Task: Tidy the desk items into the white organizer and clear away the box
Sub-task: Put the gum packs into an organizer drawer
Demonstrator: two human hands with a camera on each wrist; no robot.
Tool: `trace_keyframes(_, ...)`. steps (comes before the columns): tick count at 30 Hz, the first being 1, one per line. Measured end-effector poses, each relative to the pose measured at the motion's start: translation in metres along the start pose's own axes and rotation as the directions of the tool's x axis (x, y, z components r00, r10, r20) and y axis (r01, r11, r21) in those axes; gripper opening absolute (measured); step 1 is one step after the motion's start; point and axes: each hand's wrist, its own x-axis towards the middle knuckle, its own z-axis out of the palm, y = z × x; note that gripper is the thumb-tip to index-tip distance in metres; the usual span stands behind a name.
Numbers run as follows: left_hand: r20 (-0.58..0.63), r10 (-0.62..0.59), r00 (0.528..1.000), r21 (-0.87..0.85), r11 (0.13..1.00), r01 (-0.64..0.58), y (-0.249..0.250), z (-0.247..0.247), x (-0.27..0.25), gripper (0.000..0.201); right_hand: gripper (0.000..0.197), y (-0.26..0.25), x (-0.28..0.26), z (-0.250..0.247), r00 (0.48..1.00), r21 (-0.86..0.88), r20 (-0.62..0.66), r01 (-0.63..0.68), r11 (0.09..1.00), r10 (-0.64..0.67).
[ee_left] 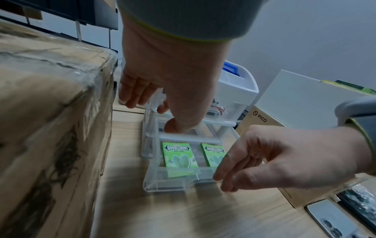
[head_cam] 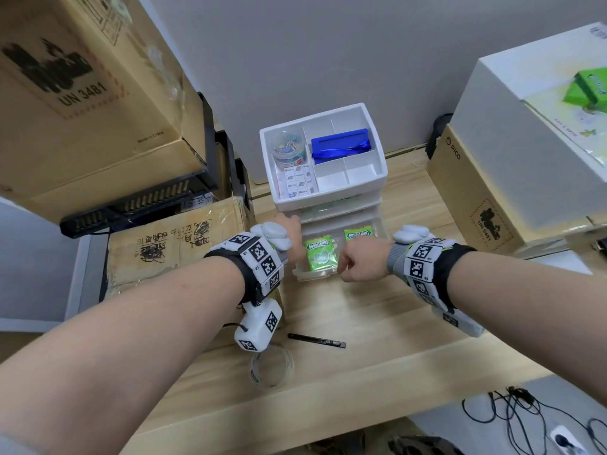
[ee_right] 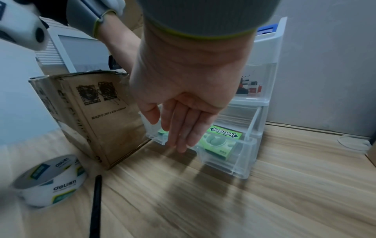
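Observation:
The white organizer (head_cam: pixel 377 165) stands at the back of the wooden desk. Its top tray holds a jar of clips, note pads and a blue case. Its clear bottom drawer (head_cam: pixel 315 274) is pulled out, with two green Doublemint gum packs (head_cam: pixel 320 256) lying flat inside. My left hand (ee_left: pixel 150 112) rests on the organizer's left side, its thumb on the middle drawer's ledge. My right hand (ee_right: pixel 173 133) hangs open with straight fingers right at the drawer's front (ee_right: pixel 234 159), holding nothing. The worn cardboard box (head_cam: pixel 177 251) stands just left of the organizer.
A roll of clear tape (head_cam: pixel 271 367) and a black pen (head_cam: pixel 317 340) lie on the desk near its front. Big cartons are stacked at the left. A PICO carton (head_cam: pixel 476 192) with a white box on top stands at the right. Cables (head_cam: pixel 525 412) hang past the front edge.

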Motion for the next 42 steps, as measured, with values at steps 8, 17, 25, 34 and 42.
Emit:
trace_keyframes(8,-0.179,-0.062,0.982,-0.126,0.991,0.039,-0.009,0.023,-0.002,0.04,0.035,0.008,-0.004,0.003,0.986,-0.138,-0.165,-0.011,0.99,-0.012)
trace_keyframes(17,-0.256,-0.104,0.961,-0.245,0.969,0.04,-0.021,0.017,-0.004,0.041,0.038,-0.004,0.0,0.004,1.0,-0.086,0.005,-0.017,0.996,0.018)
trace_keyframes(25,-0.436,-0.002,0.9,-0.349,0.922,-0.167,-0.037,0.012,-0.013,0.045,0.069,-0.012,0.01,0.01,0.985,-0.138,0.172,-0.01,0.99,0.033)
trace_keyframes(34,-0.414,-0.026,0.91,-0.465,0.865,-0.187,-0.04,0.007,-0.014,0.081,0.069,-0.009,0.017,0.017,1.0,-0.057,0.013,-0.007,0.998,0.007)
trace_keyframes(42,-0.401,-0.044,0.915,-0.393,0.91,-0.128,-0.035,0.008,-0.009,0.053,0.066,-0.011,0.041,0.005,0.993,-0.028,-0.073,-0.09,0.996,0.088)
